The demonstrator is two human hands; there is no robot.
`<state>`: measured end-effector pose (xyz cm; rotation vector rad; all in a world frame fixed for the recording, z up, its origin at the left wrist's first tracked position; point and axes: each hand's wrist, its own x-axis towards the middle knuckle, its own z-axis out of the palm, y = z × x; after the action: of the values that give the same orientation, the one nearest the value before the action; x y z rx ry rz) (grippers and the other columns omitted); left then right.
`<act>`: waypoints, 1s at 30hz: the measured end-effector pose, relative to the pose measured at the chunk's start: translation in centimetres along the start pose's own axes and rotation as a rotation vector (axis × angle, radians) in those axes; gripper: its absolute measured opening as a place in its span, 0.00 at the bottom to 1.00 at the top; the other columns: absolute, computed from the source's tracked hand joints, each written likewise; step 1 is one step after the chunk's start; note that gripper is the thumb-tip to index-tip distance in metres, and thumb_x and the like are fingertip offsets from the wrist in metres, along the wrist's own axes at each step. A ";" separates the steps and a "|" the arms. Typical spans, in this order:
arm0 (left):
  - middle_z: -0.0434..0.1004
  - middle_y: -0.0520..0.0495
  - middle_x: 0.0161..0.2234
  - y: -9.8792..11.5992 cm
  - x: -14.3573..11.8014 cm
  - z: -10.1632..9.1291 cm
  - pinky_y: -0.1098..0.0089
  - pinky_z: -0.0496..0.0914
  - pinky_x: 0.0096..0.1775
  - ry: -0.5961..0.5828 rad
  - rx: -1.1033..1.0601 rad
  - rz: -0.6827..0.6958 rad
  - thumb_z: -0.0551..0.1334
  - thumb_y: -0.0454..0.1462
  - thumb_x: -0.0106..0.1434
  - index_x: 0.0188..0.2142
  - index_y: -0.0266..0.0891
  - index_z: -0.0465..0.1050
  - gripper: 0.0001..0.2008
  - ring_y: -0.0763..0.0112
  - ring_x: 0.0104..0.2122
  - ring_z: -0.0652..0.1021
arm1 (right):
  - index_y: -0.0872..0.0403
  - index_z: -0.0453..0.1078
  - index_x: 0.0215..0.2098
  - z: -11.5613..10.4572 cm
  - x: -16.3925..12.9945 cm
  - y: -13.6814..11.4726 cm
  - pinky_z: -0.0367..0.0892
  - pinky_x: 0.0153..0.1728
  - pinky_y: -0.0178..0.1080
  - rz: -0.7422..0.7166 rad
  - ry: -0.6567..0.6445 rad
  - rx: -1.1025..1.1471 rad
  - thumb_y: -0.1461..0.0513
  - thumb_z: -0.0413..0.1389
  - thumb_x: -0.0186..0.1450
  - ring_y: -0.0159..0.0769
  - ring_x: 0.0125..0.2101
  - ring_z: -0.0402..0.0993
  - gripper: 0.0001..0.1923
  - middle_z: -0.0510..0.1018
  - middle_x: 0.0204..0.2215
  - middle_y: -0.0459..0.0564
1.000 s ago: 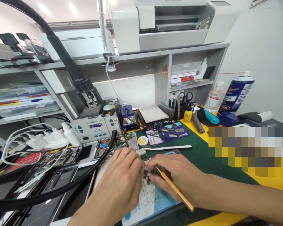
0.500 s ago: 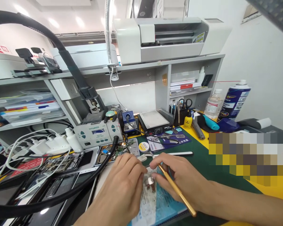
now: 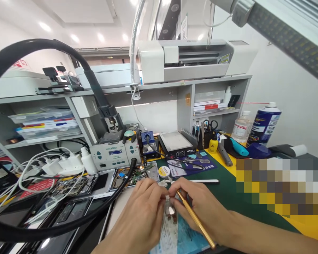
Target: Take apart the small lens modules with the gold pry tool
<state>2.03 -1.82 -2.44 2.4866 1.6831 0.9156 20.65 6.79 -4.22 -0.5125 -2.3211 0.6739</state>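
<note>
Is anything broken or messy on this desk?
Yes. Opened phones lie at the left with their insides showing, and white charger cables sprawl over them in a tangle. The left hand and right hand, which grips a gold tool, pinch a small part.

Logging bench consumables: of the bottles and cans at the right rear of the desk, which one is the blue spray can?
The tall blue spray can with the white cap, farthest right. The clear bottle beside it is see-through; the yellow bottle is much smaller.
</note>
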 end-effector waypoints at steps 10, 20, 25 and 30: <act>0.73 0.45 0.44 -0.2 0.0 -0.1 0.57 0.72 0.45 0.029 -0.015 -0.036 0.52 0.30 0.70 0.51 0.43 0.62 0.12 0.61 0.45 0.73 | 0.51 0.63 0.39 0.5 0.0 0.4 0.58 0.25 0.32 0.006 -0.004 -0.048 0.67 0.52 0.66 0.29 0.22 0.63 0.05 0.71 0.24 0.40; 0.75 0.45 0.37 -0.4 0.4 -0.1 0.54 0.68 0.42 0.127 0.159 0.089 0.53 0.28 0.69 0.39 0.40 0.70 0.10 0.59 0.40 0.71 | 0.52 0.65 0.39 0.6 0.3 -0.4 0.58 0.24 0.32 0.040 0.029 -0.085 0.67 0.54 0.64 0.29 0.21 0.65 0.06 0.70 0.23 0.40; 0.74 0.44 0.37 -0.3 0.3 0.1 0.54 0.68 0.42 0.107 0.161 0.087 0.52 0.28 0.68 0.38 0.40 0.71 0.11 0.59 0.40 0.71 | 0.51 0.64 0.36 0.8 0.5 -0.4 0.58 0.24 0.32 -0.010 0.062 -0.099 0.68 0.52 0.64 0.30 0.21 0.64 0.05 0.70 0.22 0.41; 0.75 0.45 0.37 -0.2 0.3 0.0 0.54 0.68 0.43 0.125 0.123 0.078 0.53 0.28 0.68 0.36 0.40 0.71 0.10 0.59 0.40 0.71 | 0.51 0.60 0.33 0.9 0.5 -0.7 0.54 0.20 0.30 0.043 0.053 0.004 0.66 0.51 0.65 0.28 0.18 0.59 0.04 0.67 0.20 0.40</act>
<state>1.94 -1.44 -2.41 2.6430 1.7399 1.0256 19.52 6.21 -4.13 -0.5732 -2.2652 0.6767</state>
